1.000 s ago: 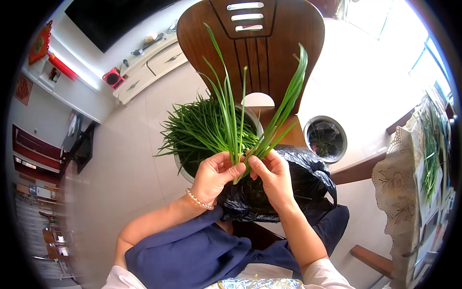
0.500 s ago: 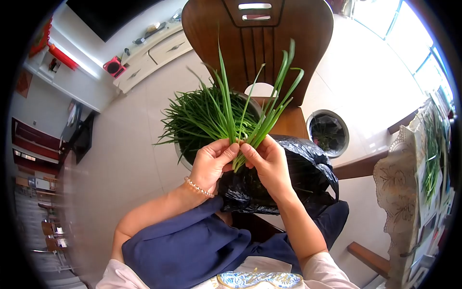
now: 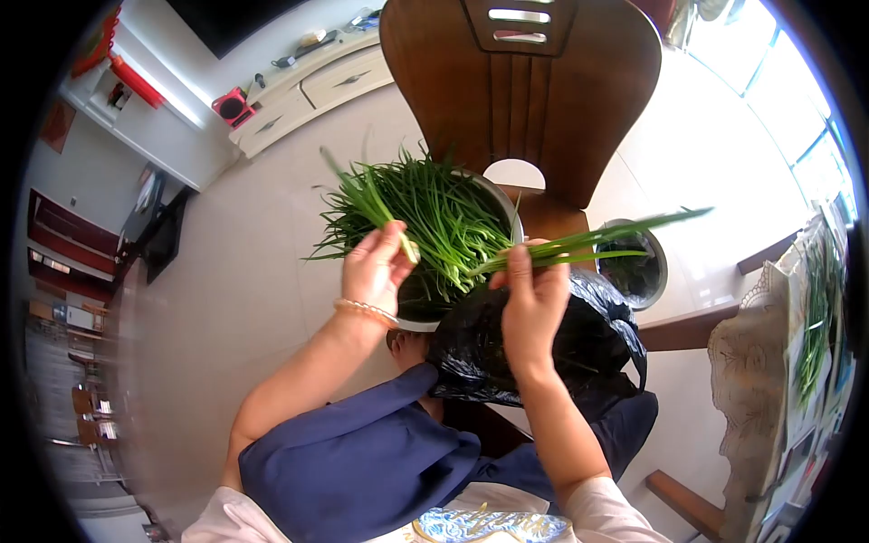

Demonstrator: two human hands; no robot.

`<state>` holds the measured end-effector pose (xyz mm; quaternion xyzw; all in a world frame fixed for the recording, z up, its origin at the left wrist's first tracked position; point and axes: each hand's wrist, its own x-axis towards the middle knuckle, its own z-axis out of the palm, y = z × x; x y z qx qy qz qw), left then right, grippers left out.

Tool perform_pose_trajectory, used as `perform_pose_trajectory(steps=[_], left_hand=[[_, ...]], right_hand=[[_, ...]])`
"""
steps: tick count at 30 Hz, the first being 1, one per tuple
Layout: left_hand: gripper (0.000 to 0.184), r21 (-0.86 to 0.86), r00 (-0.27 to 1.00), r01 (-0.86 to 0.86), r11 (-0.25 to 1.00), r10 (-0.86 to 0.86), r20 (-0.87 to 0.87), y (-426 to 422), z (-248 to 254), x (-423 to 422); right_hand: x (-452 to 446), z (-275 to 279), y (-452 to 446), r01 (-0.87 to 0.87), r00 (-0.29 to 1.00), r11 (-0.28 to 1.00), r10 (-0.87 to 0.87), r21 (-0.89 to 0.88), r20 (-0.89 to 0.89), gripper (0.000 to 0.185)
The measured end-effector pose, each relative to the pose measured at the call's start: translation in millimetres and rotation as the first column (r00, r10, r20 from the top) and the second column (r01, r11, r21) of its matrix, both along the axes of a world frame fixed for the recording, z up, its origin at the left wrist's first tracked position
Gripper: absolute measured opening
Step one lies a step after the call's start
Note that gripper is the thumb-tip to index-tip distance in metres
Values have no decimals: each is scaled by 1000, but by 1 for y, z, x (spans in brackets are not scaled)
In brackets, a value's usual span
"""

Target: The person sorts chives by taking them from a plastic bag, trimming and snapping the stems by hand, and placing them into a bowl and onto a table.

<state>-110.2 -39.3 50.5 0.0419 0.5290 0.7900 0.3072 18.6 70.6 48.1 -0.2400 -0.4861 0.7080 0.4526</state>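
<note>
My left hand pinches a small bunch of green chives, over the near left side of a metal basin. A large heap of chives fills that basin and spills past its left rim. Between the thumb and fingers of my right hand is another bunch of chives, its leaf tips pointing right and its pale stem ends over the heap. Beneath my right hand, a black plastic bag lies open near my lap; its contents are dark and hard to make out.
A wooden chair stands ahead, behind the basin. Right of it, a lined bin holds some green scraps. At far right, a table with a lace cloth bears more chives. A white cabinet stands along the back wall.
My hands have moved apart, each with chives in it. The left went up and left over the basin; the right's bunch swung from upright to pointing right. The view shifted slightly.
</note>
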Motion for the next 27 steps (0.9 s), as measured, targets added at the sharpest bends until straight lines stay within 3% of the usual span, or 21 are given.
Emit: perform_pose_trajectory(steps=[1,3,5,9,11,13,15,17,18,21,25,27], left_hand=[[15,-52,992,-121,991,122,25,-3,2,-3],[15,-134,991,-101,986,111,68,-13,-1,-2],[15,-132,992,-94,987,104,71,-15,-3,2],[16,-103,999,-48,994,49,11,-10,6,7],[16,-161,998,-1,987,-10,-62,-8,7,9],[17,-228,996,13,974,-32,-79,-6,8,12],[18,-266,996,-1,964,-22,-84,-4,4,14],[18,-335,985,37,941,-90,-146,-4,-4,17],[19,-312,983,51,949,-104,-155,-4,-7,19],[21,-319,979,106,942,-155,-132,-1,-10,24],[20,-338,984,81,938,-130,-125,3,-13,27],[19,-335,990,47,941,-89,-108,4,-10,25]], right_hand=[[2,0,7,-3,1000,1000,3,6,0,10],[3,2,24,-172,964,980,149,95,219,11],[-9,0,34,-409,845,903,321,129,426,15],[-56,-32,44,-618,645,689,168,379,745,26],[-67,-47,41,-592,694,665,134,455,708,33],[-62,-47,31,-377,814,702,-60,604,577,37],[-56,-40,25,-330,845,732,-51,596,532,36],[-46,-23,19,-494,815,848,375,191,441,32],[-45,-18,16,-525,810,841,447,130,379,31],[-48,-19,13,-504,825,841,402,196,398,26],[-47,-19,15,-492,811,859,393,142,433,24],[-46,-24,12,-376,869,913,290,155,402,21]])
